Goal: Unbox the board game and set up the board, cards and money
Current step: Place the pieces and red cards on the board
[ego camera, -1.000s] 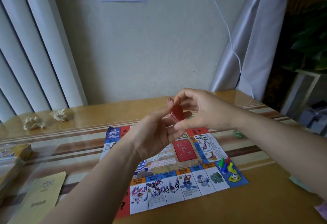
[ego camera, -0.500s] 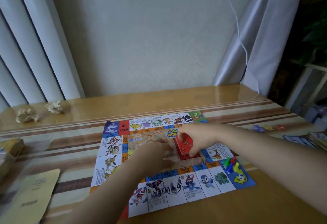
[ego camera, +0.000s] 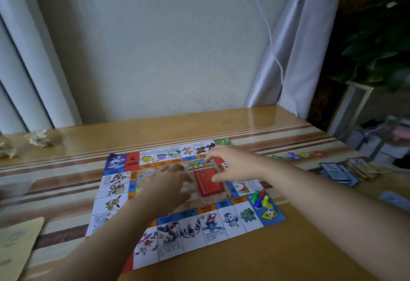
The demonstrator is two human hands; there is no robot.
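The game board (ego camera: 230, 222) lies flat in the middle of the table (ego camera: 266, 260). A red card deck (ego camera: 205, 186) sits on the board's centre. My right hand (ego camera: 235, 164) hovers over the deck's far right side with fingers spread, its thumb touching the deck's top. My left hand (ego camera: 169, 184), blurred, is just left of the deck with fingers stretched towards it and holds nothing. Coloured pawns (ego camera: 259, 196) and a die (ego camera: 269, 212) stand on the board's near right corner.
A loose pile of cards (ego camera: 350, 169) and small coloured figures (ego camera: 297, 155) lie on the table to the right. Crumpled paper (ego camera: 38, 138) sits at the back left. A yellow booklet (ego camera: 15, 247) lies at the near left edge.
The red deck was held up between both hands, then came down onto the board's centre. My right hand has loosened its grip on it, and my left hand has shifted beside it.
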